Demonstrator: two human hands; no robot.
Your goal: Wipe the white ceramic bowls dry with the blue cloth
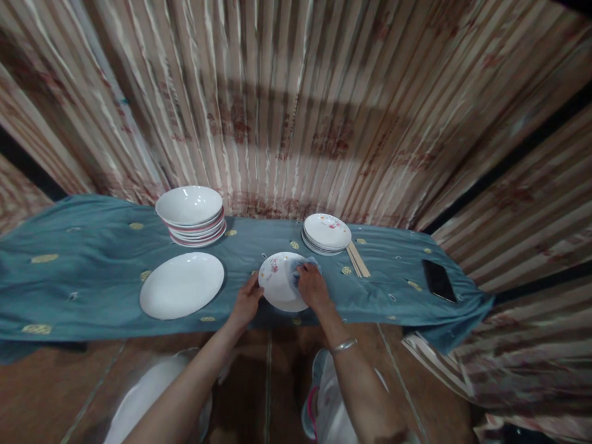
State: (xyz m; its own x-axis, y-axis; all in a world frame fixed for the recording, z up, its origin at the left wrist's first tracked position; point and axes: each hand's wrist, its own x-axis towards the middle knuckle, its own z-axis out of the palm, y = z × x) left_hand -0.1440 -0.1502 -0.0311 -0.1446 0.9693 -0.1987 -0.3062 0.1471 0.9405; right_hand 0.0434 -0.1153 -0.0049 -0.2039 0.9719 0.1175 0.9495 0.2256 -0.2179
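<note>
A white plate with a small floral print (pixel 279 290) is tilted up near the front edge of the cloth-covered table. My left hand (pixel 248 300) grips its left rim, fingers closed around the edge. On the plate's right side, my right hand (pixel 312 285) presses a bluish cloth (pixel 295 266) against the surface, its fingers bunched on the fabric. Part of the cloth is hidden under that hand. Behind and to the right stands a stack of similar floral plates (pixel 327 232). A large white oval plate (pixel 182 285) lies to the left of my left hand.
A stack of white bowls and plates (pixel 190 208) stands at the back left. Wooden chopsticks (pixel 357 260) lie beside the floral stack. A black phone (pixel 438 280) rests at the right on the blue-green tablecloth (pixel 388 302). Pleated curtains (pixel 296 111) hang behind the table.
</note>
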